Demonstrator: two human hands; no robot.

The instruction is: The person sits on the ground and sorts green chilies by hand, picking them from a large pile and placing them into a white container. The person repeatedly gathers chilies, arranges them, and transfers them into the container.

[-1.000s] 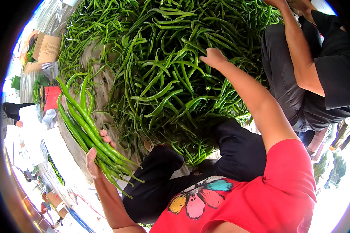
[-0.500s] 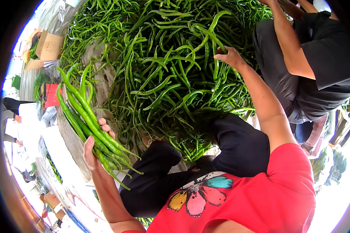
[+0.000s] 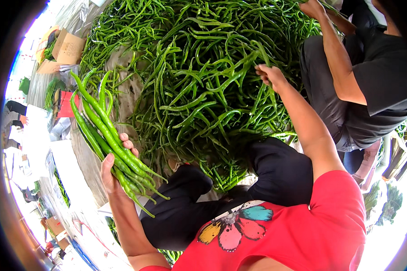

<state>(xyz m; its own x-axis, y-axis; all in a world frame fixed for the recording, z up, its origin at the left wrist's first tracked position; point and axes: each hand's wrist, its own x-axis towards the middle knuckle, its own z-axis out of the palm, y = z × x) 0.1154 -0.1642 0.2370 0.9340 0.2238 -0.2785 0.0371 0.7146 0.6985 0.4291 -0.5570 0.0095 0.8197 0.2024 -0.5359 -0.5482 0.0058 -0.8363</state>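
Observation:
My left hand (image 3: 117,162) is wrapped round a bunch of long green chili peppers (image 3: 106,124), their curved tips pointing up and away and their stems hanging toward my lap. Over the right part of a big pile of the same peppers (image 3: 185,90), my right hand (image 3: 270,77) is closed, with a few peppers (image 3: 260,52) sticking out from its fingers. Those are smeared by motion, so I cannot tell how many there are. The pile spreads from in front of my crossed legs to the far edge of the view.
Close on the right sits a person in dark clothes (image 3: 380,77), one hand (image 3: 312,8) at the pile's far right edge. An open cardboard box (image 3: 69,48) stands far left, near a red item (image 3: 67,105). Brownish sheeting (image 3: 83,158) lies left of the pile.
My right hand has moved slightly down and right, and the peppers at its fingers have shifted. My left hand still holds its bunch, a little higher. The view has shifted slightly.

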